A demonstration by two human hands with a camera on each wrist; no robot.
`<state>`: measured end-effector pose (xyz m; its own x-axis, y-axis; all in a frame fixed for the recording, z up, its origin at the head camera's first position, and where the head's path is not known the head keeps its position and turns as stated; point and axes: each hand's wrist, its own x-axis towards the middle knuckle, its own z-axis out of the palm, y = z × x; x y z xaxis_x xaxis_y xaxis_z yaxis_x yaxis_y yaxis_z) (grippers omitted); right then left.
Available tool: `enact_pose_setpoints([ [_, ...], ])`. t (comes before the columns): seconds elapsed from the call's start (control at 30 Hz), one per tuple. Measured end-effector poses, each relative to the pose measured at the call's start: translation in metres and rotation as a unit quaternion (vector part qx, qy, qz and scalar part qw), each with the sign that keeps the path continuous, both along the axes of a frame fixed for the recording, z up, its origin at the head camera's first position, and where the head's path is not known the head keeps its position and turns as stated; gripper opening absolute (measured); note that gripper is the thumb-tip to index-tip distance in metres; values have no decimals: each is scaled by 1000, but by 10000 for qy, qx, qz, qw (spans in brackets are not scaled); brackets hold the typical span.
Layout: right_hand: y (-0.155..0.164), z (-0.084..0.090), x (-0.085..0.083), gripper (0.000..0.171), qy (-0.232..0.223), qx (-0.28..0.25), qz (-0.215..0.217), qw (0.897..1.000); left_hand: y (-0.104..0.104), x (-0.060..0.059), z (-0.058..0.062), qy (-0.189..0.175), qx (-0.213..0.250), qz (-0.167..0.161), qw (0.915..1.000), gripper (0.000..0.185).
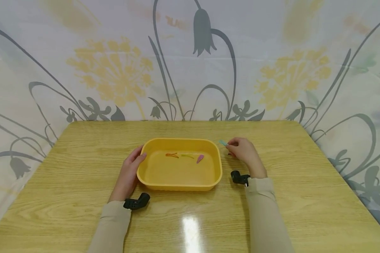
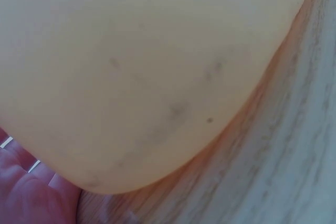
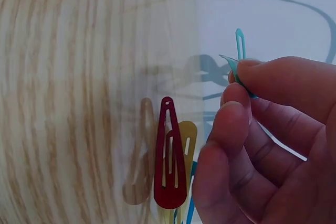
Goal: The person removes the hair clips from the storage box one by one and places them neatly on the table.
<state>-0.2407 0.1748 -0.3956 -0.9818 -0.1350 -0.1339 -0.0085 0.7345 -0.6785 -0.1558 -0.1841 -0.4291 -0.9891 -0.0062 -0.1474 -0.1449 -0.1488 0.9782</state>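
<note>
Right hand (image 1: 245,151) pinching a teal metal snap hair clip (image 1: 223,142) in curled fingers (image 3: 231,129) at 3 o'clock of the shallow yellow plastic tray (image 1: 180,182); left hand (image 1: 128,172) resting straight-fingered against its 9 o'clock rim. Could slip from so light a pinch. Glossy pale wood-grain worktop (image 1: 304,203), floral cloth backdrop (image 1: 114,70) at 12 o'clock.

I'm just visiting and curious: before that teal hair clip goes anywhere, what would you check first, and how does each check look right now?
1. Right hand pinches the teal clip firmly: ok.
2. Left hand rests against the yellow tray rim, steadying it: ok.
3. Bare floor left inside the tray beside the three clips already there: ok.
4. Teal clip snapped closed: cannot tell.
5. Red clip and yellow clip lying on the table near the right hand: ok.
</note>
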Motion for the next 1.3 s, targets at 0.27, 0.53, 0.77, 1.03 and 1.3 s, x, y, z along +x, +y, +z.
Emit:
enact_pose_setpoints([
  [0.27,0,-1,1,26,-24,93,-177,9998,0,-1,-1,12,-7,50,10000,51],
  [0.53,0,-9,-1,26,91,501,-250,9984,0,1,-1,-24,22,1,10000,52],
  [0.77,1,-11,-1,25,210,739,-318,9965,0,2,-2,-18,2,-5,10000,52],
  [1.03,2,-11,1,24,194,937,-351,9948,1,2,-2,-37,-53,26,10000,51],
  [1.3,2,-8,3,23,225,1030,-379,9937,1,0,-1,-17,-72,63,10000,51],
])
